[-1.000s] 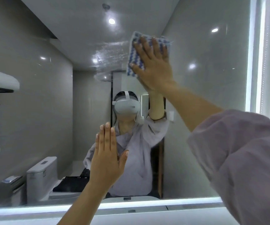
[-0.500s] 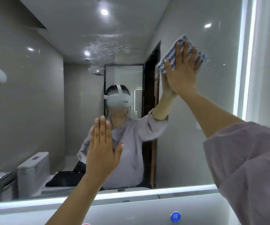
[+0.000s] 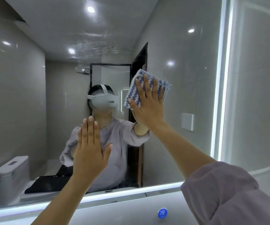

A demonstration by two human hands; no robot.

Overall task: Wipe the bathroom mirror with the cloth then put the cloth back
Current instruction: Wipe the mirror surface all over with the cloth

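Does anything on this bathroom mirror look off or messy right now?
Yes: a streaky, speckled smear sits high on the mirror, above the cloth that the right hand presses to the glass. The cloth's right corner is frayed, with loose threads. The left hand, flat at the glass, may leave prints.

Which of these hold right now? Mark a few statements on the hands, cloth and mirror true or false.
1. The right hand presses the cloth flat on the mirror. True.
2. The left hand holds a second cloth. False: it is bare, fingers straight.
3. The cloth is plain white. False: it has blue and white zigzags.
4. Smeary streaks show on the glass above the cloth. True.
5. The cloth sits lower than the left hand. False: it is higher, to its right.
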